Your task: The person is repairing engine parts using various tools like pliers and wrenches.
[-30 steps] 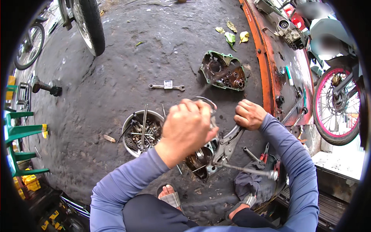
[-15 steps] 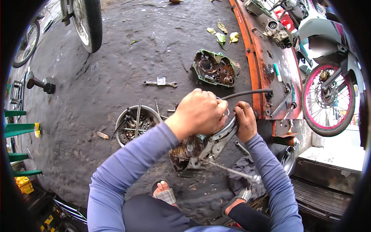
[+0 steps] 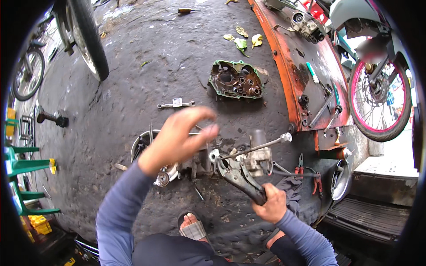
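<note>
My right hand (image 3: 271, 205) is closed round the handles of a pair of locking pliers (image 3: 242, 176), their jaws pointing up and left. A thin metal rod with a thick end (image 3: 262, 145) runs right from beside the jaws. Whether the jaws grip it, I cannot tell. My left hand (image 3: 183, 136) hovers to the left, slightly blurred, thumb and fingers apart and nothing between them. Behind the pliers sits a light metal engine part (image 3: 258, 160) on the dark ground. A metal bowl of small parts (image 3: 134, 148) is partly covered by my left hand and forearm.
Farther off lie an open engine case half (image 3: 239, 80) and a spanner (image 3: 176, 103). Red-handled pliers (image 3: 300, 166) and a dark cloth (image 3: 290, 188) are at the right, near an orange metal platform (image 3: 284, 66) with tools. A hammer-like tool (image 3: 52, 117) lies left, near green chairs (image 3: 29, 166).
My left hand has come off the tool and moved left, its fingers opening. My right hand has lowered toward me with the locking pliers, and the rod now points up to the right.
</note>
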A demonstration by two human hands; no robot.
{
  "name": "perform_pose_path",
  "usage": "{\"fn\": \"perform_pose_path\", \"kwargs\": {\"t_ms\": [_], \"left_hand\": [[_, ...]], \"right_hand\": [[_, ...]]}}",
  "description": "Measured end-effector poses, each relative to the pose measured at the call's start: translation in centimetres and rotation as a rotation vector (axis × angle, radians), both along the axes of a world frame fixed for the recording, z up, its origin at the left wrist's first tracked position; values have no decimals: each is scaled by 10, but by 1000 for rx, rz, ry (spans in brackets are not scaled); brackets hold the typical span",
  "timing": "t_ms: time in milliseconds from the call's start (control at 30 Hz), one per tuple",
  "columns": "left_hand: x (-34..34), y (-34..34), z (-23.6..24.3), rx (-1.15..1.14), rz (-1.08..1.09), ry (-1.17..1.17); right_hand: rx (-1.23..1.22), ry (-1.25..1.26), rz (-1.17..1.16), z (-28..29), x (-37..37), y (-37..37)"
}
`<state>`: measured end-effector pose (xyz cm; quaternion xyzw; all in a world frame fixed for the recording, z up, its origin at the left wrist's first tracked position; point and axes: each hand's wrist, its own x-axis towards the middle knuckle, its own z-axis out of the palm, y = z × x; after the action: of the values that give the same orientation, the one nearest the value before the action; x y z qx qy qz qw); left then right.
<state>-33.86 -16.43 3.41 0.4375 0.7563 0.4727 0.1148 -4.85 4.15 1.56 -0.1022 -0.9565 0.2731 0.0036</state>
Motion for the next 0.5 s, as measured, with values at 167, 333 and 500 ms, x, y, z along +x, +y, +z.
{"fn": "perform_pose_path", "kwargs": {"t_ms": [167,333,500], "left_hand": [[66,24,-32,-152,-24,256],[58,81,-64,-151,-100,301],[51,95,-76,-158,-279,270]], "right_hand": [[-480,-448,-317,7,16,-29],[-1522,-520,-522,-13,22,-10],[-1746,-582,-670,-30,26,-12]]}}
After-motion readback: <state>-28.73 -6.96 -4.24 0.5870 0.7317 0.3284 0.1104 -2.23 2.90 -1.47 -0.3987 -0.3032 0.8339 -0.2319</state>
